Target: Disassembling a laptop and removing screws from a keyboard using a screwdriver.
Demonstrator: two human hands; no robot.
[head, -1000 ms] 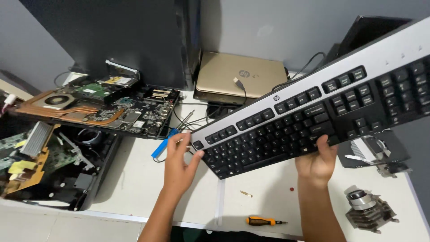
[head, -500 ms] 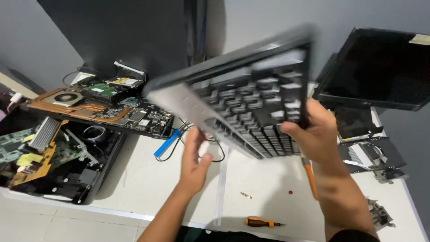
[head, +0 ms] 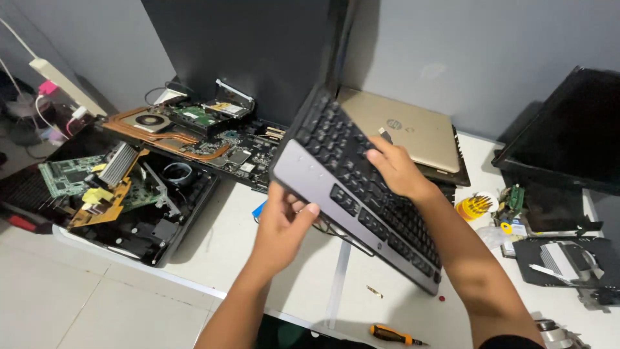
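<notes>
Above the counter's (head: 226, 239) near edge, both hands hold the keyboard (head: 361, 187) tilted, left hand (head: 284, 223) gripping its lower rim for support, right hand (head: 394, 168) clasping the keys to steady it.

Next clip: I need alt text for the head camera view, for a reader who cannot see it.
Two bare hands hold a black and silver keyboard tilted above a white table: the left hand grips its lower edge, the right hand rests on the keys. Behind lie a closed gold laptop and bare circuit boards; a screwdriver lies near the front edge.
</notes>
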